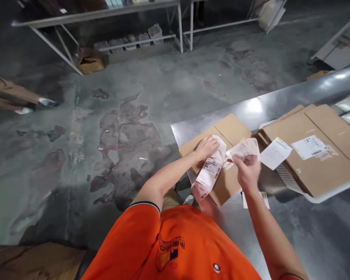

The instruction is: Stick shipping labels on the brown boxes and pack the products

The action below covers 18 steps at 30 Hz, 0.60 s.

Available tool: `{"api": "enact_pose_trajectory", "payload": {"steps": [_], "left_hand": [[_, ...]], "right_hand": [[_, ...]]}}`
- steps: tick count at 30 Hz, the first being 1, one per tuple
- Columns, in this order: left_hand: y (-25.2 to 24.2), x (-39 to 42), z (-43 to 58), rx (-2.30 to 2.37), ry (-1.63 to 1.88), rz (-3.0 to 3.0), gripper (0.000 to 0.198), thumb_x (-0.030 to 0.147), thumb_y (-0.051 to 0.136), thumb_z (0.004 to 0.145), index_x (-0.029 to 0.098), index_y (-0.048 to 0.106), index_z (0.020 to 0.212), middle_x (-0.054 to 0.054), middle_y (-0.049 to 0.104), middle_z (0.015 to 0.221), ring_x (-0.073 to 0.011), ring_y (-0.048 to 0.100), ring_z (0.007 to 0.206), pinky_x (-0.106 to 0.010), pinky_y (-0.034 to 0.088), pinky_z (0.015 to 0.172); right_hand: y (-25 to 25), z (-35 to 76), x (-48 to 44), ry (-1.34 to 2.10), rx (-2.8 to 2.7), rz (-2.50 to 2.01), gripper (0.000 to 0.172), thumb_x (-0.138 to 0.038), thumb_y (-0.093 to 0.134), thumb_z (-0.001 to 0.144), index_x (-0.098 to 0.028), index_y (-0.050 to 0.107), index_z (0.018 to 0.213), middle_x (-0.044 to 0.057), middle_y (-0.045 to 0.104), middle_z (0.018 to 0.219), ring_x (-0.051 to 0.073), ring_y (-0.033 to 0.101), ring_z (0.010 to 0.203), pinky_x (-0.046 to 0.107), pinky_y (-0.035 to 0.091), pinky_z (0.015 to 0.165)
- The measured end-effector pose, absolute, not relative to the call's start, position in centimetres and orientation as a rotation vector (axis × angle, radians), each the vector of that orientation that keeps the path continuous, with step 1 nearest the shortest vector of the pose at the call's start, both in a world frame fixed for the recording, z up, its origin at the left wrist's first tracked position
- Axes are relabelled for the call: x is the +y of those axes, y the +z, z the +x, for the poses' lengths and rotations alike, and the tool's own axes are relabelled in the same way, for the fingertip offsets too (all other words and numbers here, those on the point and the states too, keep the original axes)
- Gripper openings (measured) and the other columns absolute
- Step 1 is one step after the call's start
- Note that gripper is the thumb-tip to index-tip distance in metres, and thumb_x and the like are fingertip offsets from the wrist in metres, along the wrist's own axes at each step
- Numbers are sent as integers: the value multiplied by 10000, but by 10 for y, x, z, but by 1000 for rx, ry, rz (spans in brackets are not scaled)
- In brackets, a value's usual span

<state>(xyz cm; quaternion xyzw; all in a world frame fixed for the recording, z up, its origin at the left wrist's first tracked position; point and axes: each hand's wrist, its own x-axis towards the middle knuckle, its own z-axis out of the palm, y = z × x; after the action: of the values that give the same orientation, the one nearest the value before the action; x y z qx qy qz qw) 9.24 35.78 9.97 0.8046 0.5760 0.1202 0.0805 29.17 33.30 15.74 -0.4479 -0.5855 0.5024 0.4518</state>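
Note:
A flat cardboard box [231,130] lies at the near corner of a steel table [309,233]. My left hand [206,147] rests on the box and grips a strip of white shipping labels [210,173] that hangs down over the box's front edge. My right hand [247,171] is just right of it, fingers closed on another label sheet [245,147], which is blurred by motion.
A larger flat cardboard box [315,163] with two white labels [310,146] lies to the right on the table. A loose paper [264,199] sits beside my right wrist. Metal-framed tables [105,15], a small carton [90,62] and stained concrete floor lie beyond.

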Motion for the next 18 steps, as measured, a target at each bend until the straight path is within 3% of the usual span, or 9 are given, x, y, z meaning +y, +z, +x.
{"api": "enact_pose_trajectory", "payload": {"steps": [3,6,9,13,18], "left_hand": [[102,350,80,1677,399,2347,364,368,413,998,184,687,1151,-107,662,1256,-269,522,1231,-429,367,1060],[103,342,63,1621,341,2308,495,462,462,964,229,553,1391,-78,492,1528,-339,305,1461,-596,123,1201],[104,340,52,1553,255,2241,643,532,475,937,263,396,1515,-54,326,1639,-358,100,1545,-689,-67,1177],[109,346,46,1499,210,2147,625,514,484,929,294,410,1509,-26,273,1660,-333,38,1561,-679,-80,1186],[111,353,42,1466,174,2126,712,525,621,825,296,456,1479,-9,261,1662,-349,15,1560,-688,-125,1171]], "right_hand": [[145,256,365,1480,-1365,-1155,486,-442,804,663,-188,613,1029,70,699,965,207,648,776,387,598,703],[132,246,374,1524,-1405,-1262,459,-455,796,661,-174,622,980,81,701,942,202,630,741,383,591,674],[118,248,377,1468,-1442,-1357,407,-439,769,689,-172,605,949,72,682,879,205,613,724,393,584,660],[104,248,380,1252,-1535,-1465,475,-417,766,682,-189,528,1025,74,667,942,239,627,824,416,579,716],[103,241,368,1152,-1628,-1425,569,-375,744,686,-201,470,1154,106,654,1120,270,647,1005,442,539,906]]}}
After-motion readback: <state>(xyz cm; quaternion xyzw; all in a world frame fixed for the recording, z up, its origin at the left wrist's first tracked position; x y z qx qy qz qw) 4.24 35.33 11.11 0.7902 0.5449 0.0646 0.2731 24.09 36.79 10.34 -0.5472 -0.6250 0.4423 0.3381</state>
